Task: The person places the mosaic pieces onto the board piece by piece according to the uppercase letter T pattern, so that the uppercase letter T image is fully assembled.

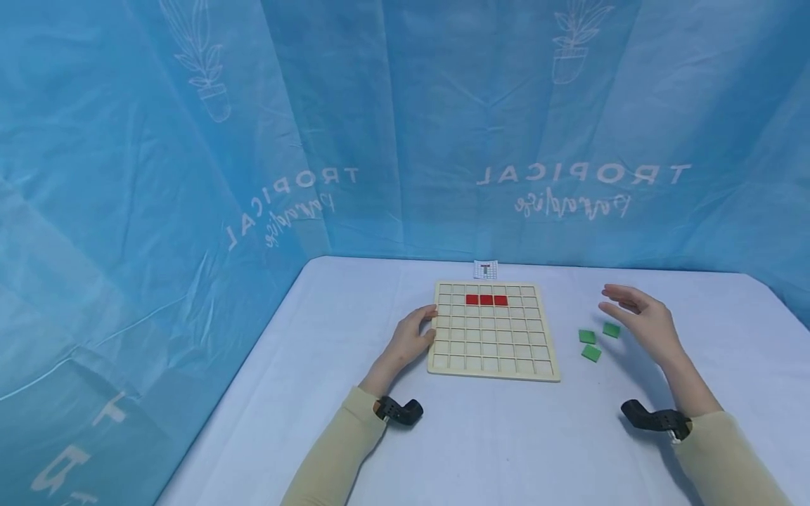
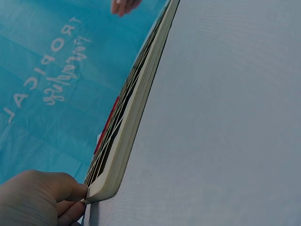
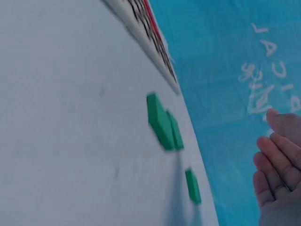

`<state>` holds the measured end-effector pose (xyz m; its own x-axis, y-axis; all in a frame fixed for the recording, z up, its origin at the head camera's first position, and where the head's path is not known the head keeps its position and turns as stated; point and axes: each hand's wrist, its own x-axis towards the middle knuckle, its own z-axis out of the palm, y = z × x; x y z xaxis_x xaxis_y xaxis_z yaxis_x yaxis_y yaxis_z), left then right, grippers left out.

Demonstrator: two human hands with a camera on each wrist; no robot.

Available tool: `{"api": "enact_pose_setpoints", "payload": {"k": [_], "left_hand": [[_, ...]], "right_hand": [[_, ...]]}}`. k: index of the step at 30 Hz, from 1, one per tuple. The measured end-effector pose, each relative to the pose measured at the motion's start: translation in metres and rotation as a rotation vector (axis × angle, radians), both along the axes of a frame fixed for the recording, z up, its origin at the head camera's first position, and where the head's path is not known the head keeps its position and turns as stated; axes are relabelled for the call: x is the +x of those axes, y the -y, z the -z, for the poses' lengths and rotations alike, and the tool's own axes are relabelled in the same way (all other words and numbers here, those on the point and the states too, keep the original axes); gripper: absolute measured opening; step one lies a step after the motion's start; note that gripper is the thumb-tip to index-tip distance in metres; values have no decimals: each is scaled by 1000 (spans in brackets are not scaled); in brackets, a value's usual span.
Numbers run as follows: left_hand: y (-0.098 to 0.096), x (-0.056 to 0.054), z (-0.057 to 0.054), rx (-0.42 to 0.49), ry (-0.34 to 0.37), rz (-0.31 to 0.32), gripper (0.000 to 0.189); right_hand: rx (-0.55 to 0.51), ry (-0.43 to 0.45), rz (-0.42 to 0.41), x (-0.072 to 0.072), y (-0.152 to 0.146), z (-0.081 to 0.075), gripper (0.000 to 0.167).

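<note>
A pale wooden grid board [image 1: 493, 375] lies flat on the white table, with three red square tiles [image 1: 486, 300] side by side in its second row from the back. My left hand [image 1: 407, 342] holds the board's left edge between thumb and fingers; the left wrist view shows the fingertips at the frame's corner. To the board's right lie three green square tiles, one near the board [image 1: 587, 336], one in front [image 1: 591, 353] and one farther right [image 1: 612, 329]. Above and just right of them hovers my right hand [image 1: 642, 323], fingers loosely bent and holding nothing.
A small printed card [image 1: 485, 270] with a dark T on a grid sits behind the board. Blue curtains [image 1: 443, 140] with white lettering hang along the table's back and left sides. Each wrist wears a black camera, such as the right one [image 1: 652, 419].
</note>
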<state>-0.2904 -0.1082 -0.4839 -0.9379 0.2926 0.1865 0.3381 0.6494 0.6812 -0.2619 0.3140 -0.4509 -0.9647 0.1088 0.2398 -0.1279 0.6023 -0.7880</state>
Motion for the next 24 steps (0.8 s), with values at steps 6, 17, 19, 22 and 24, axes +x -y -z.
{"api": "enact_pose_setpoints", "payload": {"k": [6,17,19,22,24], "left_hand": [[0,0,0,6,5,-6,50],[0,3,-1,1,-4,6,50],[0,3,-1,4,-7,7,49],[0,2,0,10,-8,8,49],[1,1,0,11,-9,9,49]], "right_hand": [[30,26,32,22,-16,3,58],[57,55,42,24,-31,33,62],[71,56,51,24,-31,36,62],[101,43,54,24,-30,39,62],[127,27,43,25,-29,40,59]]}}
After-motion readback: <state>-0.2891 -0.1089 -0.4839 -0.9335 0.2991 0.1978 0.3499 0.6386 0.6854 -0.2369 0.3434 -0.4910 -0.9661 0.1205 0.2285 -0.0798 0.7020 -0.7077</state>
